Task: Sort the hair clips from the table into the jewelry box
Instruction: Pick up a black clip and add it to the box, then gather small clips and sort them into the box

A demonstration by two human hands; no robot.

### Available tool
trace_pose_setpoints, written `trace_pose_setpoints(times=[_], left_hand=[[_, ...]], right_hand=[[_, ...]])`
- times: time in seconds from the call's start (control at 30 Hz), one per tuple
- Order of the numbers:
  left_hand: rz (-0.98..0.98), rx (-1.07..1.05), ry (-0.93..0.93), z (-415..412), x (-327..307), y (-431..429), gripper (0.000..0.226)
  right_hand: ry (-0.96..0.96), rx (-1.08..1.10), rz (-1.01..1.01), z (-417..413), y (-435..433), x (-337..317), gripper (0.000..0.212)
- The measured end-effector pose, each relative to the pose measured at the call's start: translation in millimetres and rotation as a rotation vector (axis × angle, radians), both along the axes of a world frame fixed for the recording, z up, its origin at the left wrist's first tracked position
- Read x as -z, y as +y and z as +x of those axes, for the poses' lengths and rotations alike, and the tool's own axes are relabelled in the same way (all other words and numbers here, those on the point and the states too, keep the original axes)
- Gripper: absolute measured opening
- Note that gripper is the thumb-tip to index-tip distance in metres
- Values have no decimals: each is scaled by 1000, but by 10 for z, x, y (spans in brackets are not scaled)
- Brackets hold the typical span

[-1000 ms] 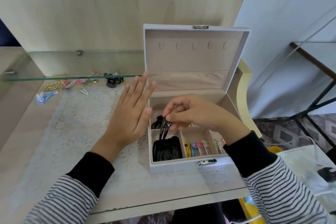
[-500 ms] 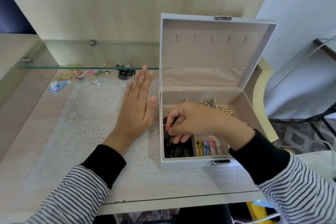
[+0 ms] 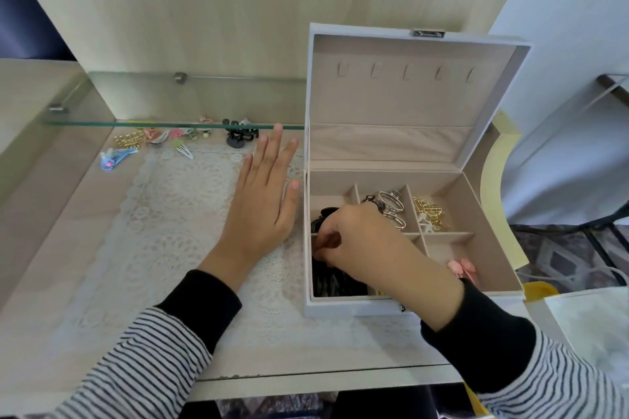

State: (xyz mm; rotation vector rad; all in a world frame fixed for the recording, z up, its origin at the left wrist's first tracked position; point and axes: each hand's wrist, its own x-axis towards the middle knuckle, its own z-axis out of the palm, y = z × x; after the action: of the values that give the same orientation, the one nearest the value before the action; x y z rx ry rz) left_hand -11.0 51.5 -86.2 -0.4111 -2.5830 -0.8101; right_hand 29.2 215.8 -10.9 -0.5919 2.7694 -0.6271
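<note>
While two striped sleeves come in from 6 o'clock, the right hand reaches into the near-left compartment of the open jewelry box. Its fingers are curled downward with the tips among a heap of black hair clips; whether they pinch one cannot be told. At 9 o'clock of the box, just beside its left wall, the left hand lies flat on a lace mat, fingers straight and released, holding nothing. A pink clip lies in the near-right compartment. Farther in, silver claw clips fill the rear middle compartment and gold clips the rear right one. Behind them the lid stands upright at 12 o'clock. Toward 10 o'clock, on the table's far edge under a glass shelf, wait the unsorted clips: a blue one, a colourful cluster and a black claw clip.
</note>
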Motion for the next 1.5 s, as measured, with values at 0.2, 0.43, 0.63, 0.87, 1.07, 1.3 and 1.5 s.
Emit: trace_pose_setpoints(times=[0.2, 0.43, 0.63, 0.87, 1.07, 1.3, 1.5], left_hand=[[-161, -163, 49, -2, 18, -39, 57], [-155, -296, 168, 56, -63, -166, 46], [-180, -382, 255, 145, -58, -416, 33], [-254, -513, 46, 208, 10, -847, 40], [-255, -681, -279, 248, 112, -1174, 59], [-185, -751, -390, 168, 116, -1478, 65], [-50, -729, -314, 17, 10, -1599, 67]], right_hand=[[-52, 65, -107, -66, 138, -145, 9], [8, 187, -368, -75, 137, -314, 8], [314, 303, -567, 2, -238, -320, 4], [554, 198, -486, 87, -888, -263, 19], [337, 161, -3, 38, -1332, -6, 43], [107, 119, 159, -244, -1657, 477, 58], [214, 160, 32, -503, -1899, 660, 58]])
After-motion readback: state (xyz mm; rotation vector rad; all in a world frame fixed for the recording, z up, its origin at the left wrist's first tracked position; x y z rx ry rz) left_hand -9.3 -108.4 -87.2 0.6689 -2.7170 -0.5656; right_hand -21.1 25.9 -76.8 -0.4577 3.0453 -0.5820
